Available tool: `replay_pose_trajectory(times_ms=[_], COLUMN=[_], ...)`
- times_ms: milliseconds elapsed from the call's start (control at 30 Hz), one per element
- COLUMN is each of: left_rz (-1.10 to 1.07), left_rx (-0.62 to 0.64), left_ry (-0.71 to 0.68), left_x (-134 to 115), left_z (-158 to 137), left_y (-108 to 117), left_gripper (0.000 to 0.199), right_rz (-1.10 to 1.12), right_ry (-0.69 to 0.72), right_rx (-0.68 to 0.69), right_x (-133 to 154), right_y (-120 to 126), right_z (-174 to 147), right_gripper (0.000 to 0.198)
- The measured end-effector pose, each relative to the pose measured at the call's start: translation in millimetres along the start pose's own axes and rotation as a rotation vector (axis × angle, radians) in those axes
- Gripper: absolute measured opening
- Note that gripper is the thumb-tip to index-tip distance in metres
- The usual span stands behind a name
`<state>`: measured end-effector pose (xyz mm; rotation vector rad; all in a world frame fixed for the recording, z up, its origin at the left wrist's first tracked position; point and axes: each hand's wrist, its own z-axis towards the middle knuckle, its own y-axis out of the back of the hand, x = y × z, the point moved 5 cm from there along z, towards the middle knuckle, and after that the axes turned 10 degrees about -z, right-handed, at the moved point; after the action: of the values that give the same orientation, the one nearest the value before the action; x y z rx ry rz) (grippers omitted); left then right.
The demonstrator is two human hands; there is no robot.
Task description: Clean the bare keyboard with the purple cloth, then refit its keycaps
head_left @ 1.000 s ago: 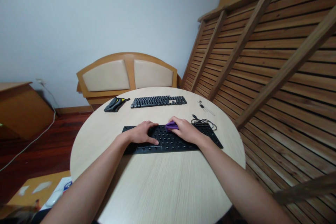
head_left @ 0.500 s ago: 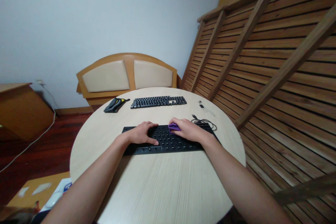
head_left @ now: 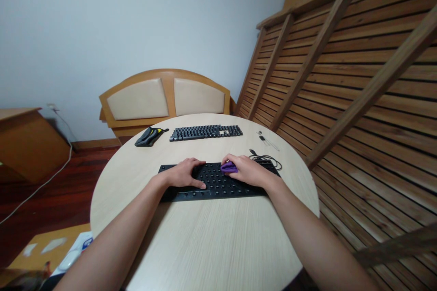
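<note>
A black keyboard base with its keycaps off and switches exposed lies across the middle of the round table. Spread over its left part, my left hand rests with the thumb apart from the fingers, touching the base. Over the right part of the switches, my right hand pinches a bunched purple cloth. The cloth touches the top of the base, and the fingers cover part of it. A black USB cable lies coiled behind the base at the right.
Behind the base, dark keycaps lie in a keyboard layout. A black, grey and yellow folded item sits at the left. Small wire tools lie at the right. A slatted wooden panel leans along the right side.
My right hand has shifted slightly with the purple cloth, and more of the cloth shows between its fingers. My left hand stays in the same place.
</note>
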<state>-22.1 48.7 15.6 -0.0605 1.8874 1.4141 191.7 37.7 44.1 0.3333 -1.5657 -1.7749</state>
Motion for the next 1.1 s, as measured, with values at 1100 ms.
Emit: replay_pose_trajectory(times_ms=[1100], left_rz=[-0.002], left_rx=[-0.006], left_ry=[0.001], left_x=[-0.3], left_z=[0.8], left_y=[-0.4], left_gripper=[0.099], right_rz=[-0.079], right_ry=[0.088], right_rx=[-0.026], right_x=[20.7], right_y=[-5.0], right_z=[1.3], right_gripper=[0.018])
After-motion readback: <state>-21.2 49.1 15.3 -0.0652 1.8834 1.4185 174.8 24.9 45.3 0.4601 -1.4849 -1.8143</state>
